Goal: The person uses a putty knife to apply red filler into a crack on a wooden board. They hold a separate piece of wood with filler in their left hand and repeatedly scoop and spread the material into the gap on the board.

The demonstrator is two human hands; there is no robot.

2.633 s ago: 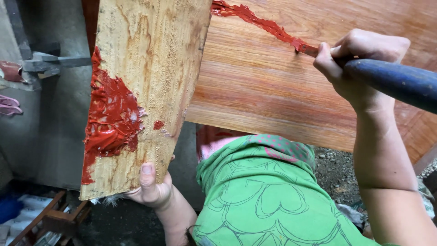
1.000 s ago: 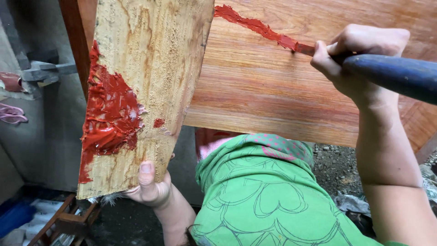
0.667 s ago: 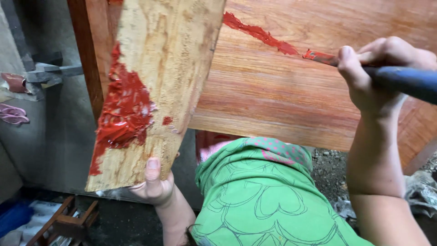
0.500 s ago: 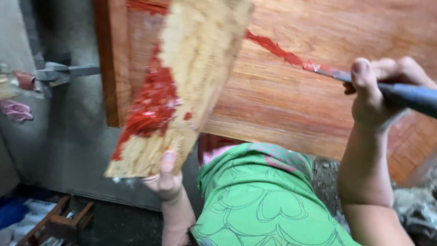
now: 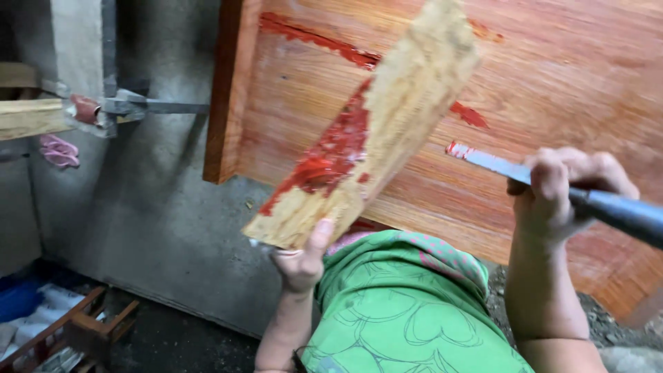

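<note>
The reddish wooden panel [image 5: 552,103] fills the top, its edges cut off. In front, the left hand [image 5: 300,259] clamps its fingers on a pale board [image 5: 394,131] smeared with red paste [image 5: 331,148]. The right hand [image 5: 566,190] grips a scraper [image 5: 487,160], its handle running off-frame.

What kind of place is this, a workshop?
Probably a rough woodworking or furniture-finishing workshop: a large wood panel streaked with red filler, a scrap board used as a palette, and bare concrete walls.
</note>
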